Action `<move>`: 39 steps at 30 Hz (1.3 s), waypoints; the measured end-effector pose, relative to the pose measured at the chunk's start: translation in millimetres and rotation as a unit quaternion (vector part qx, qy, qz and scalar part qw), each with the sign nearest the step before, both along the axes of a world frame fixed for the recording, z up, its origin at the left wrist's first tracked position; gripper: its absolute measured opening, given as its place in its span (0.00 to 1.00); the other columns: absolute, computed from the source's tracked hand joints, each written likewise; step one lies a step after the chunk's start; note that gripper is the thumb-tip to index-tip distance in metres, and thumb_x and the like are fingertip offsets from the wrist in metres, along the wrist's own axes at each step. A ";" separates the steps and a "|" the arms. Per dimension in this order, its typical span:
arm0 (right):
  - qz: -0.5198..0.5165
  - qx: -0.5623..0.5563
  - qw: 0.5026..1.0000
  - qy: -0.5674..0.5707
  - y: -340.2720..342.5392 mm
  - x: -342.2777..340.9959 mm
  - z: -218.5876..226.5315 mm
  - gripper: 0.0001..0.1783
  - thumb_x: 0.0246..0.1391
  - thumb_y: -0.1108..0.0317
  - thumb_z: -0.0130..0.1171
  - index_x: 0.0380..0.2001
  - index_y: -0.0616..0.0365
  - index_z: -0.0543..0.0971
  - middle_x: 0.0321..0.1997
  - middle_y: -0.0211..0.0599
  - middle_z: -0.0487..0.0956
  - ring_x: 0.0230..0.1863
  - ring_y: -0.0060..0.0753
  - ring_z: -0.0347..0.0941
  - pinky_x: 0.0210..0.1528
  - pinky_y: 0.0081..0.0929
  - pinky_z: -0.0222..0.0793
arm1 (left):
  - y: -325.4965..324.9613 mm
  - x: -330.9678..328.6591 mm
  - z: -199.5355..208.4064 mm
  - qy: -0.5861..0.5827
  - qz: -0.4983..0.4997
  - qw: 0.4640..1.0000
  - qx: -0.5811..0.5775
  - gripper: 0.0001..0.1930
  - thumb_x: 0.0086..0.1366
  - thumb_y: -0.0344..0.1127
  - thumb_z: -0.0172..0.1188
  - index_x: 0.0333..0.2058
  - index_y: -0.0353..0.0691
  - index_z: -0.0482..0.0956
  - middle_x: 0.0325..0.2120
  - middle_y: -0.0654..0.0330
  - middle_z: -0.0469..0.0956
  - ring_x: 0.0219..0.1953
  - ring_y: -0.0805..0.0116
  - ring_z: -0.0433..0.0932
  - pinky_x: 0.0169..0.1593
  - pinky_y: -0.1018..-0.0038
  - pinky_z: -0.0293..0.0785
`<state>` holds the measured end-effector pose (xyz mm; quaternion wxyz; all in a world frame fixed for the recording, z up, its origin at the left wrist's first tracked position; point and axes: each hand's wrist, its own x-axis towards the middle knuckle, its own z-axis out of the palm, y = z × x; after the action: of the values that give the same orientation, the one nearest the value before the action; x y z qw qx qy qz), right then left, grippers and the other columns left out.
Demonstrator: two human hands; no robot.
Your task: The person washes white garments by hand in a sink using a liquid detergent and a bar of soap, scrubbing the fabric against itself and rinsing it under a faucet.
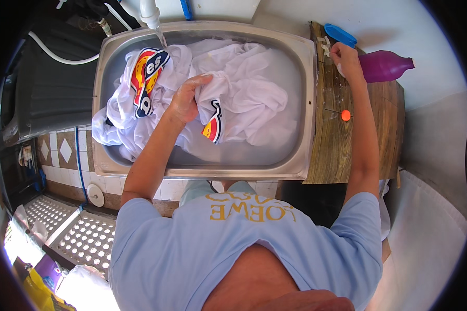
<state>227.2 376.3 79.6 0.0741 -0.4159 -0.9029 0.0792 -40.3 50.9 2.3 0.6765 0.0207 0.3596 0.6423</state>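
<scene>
Gripping a bunched fold of wet white cloth [233, 88], the person's left hand [186, 101] is closed on the fabric w/ fingers curled over the top of the fold. That cloth, a white garment w/ red, yellow & blue printed patches, lies heaped in a steel sink [296, 166], filling most of the basin & sitting in cloudy water. One printed patch is at the upper left of the pile, another just below the left hand.

Right hand [345, 57] is up at the far right, over a wooden board [337, 150] that runs beside the sink's right rim. It's loosely closed, fingers bent down onto the wood; can't tell whether it holds anything. A magenta plastic bottle [386, 65] lies on its side just right of that hand, & a blue lid-like item [340, 34] sits just above it. A small orange cap [346, 115] rests on the board, near the right forearm.

A white tap pipe [149, 13] at the sink's top edge runs a thin stream of water onto the cloth. Person wears a light blue t-shirt [192, 249].
</scene>
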 end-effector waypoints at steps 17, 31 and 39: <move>0.064 0.087 0.984 0.139 -29.2 -46.3 45.3 0.10 0.52 0.71 0.55 0.39 0.58 0.77 0.34 0.43 0.76 0.33 0.37 0.72 0.36 0.30 0.69 | -2.7 0.4 -5.7 -0.005 0.009 1.000 0.003 0.15 0.56 0.36 0.57 0.41 0.37 0.75 0.36 0.58 0.78 0.38 0.65 0.77 0.44 0.69 0.74; 0.436 0.124 0.886 0.099 -170.7 -240.5 177.5 0.27 0.53 0.65 0.55 0.57 0.50 0.64 0.52 0.47 0.69 0.53 0.50 0.65 0.53 0.35 0.63 | 5.0 2.6 -15.2 -0.051 -0.014 0.997 0.052 0.14 0.57 0.34 0.54 0.40 0.33 0.75 0.37 0.55 0.78 0.39 0.63 0.77 0.45 0.68 0.73; 0.506 0.274 0.806 -0.138 -204.2 -239.3 222.7 0.36 0.44 0.67 0.59 0.59 0.46 0.63 0.63 0.34 0.63 0.60 0.43 0.60 0.61 0.36 0.59 | 6.2 1.6 -18.9 -0.074 -0.025 0.997 0.020 0.12 0.58 0.35 0.52 0.38 0.34 0.76 0.34 0.55 0.79 0.36 0.62 0.78 0.41 0.67 0.76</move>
<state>-12.1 172.1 302.3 0.0089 0.1308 -0.9702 -0.2040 -38.7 57.1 -16.6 0.7165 -0.0045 0.2949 0.6322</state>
